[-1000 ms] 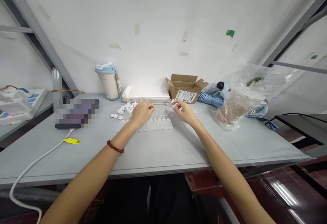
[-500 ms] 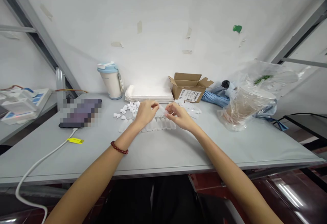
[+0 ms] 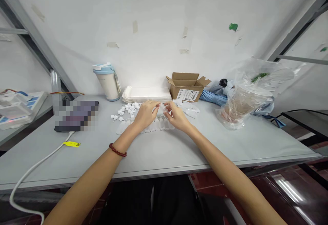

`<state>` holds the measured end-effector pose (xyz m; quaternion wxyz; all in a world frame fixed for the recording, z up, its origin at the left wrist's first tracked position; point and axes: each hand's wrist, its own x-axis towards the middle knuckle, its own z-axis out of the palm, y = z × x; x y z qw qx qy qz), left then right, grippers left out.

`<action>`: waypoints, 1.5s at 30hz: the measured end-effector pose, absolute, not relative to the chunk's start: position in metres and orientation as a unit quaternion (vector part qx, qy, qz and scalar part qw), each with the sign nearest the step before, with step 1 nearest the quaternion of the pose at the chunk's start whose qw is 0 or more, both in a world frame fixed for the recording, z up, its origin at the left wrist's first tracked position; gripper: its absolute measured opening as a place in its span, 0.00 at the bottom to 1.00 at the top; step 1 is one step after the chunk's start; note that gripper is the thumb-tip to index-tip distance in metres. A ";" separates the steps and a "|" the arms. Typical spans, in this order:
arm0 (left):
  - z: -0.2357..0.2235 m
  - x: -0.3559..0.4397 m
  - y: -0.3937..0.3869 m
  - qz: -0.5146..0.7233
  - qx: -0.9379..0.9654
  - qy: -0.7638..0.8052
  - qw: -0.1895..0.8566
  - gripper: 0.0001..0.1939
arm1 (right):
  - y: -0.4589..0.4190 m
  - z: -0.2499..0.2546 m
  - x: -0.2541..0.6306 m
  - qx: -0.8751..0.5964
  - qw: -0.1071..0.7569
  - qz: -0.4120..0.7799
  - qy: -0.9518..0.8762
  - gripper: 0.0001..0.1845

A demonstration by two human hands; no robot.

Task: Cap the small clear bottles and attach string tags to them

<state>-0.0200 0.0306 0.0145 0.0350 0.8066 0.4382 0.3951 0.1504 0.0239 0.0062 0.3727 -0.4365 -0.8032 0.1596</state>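
Observation:
Between my two hands is a small translucent plastic bottle (image 3: 162, 108), held above the desk. The fingertips of my left hand (image 3: 147, 114) are closed at its left end. My right hand (image 3: 178, 116) has its thumb and fingers closed round the right side. Just below, several similar translucent bottles (image 3: 159, 125) lie side by side in a row, partly covered by my left hand and wrist. Loose white pointed caps (image 3: 128, 108) are scattered to the left of my left hand. Clear plastic bags (image 3: 189, 108) lie beyond my right hand.
A stack of white packets (image 3: 146, 94) and an opened cardboard box (image 3: 188, 88) stand by the wall. To the left are a tumbler (image 3: 109, 84) and a phone (image 3: 77, 115) on a white cable (image 3: 46, 160). A bagged cup (image 3: 248, 105) and a blue folded umbrella (image 3: 215, 97) are at the right.
The view has shifted slightly to the right. My hands stay together at the bottle, with the right fingers now closer around it and the left fingers a little more extended.

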 end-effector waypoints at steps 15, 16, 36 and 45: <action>0.015 -0.009 0.018 0.445 0.825 0.347 0.027 0.19 | 0.023 0.011 0.153 -0.427 0.445 0.246 -0.748 0.19; 0.015 -0.008 0.018 0.445 0.827 0.344 0.024 0.19 | 0.023 0.012 0.153 -0.425 0.454 0.261 -0.738 0.18; 0.005 0.008 0.013 0.429 0.844 0.321 0.011 0.20 | 0.020 0.036 0.169 -0.474 0.415 0.415 -0.657 0.05; 0.001 0.018 0.008 0.418 0.845 0.330 0.052 0.19 | 0.018 0.047 0.188 -0.495 0.277 0.426 -0.705 0.05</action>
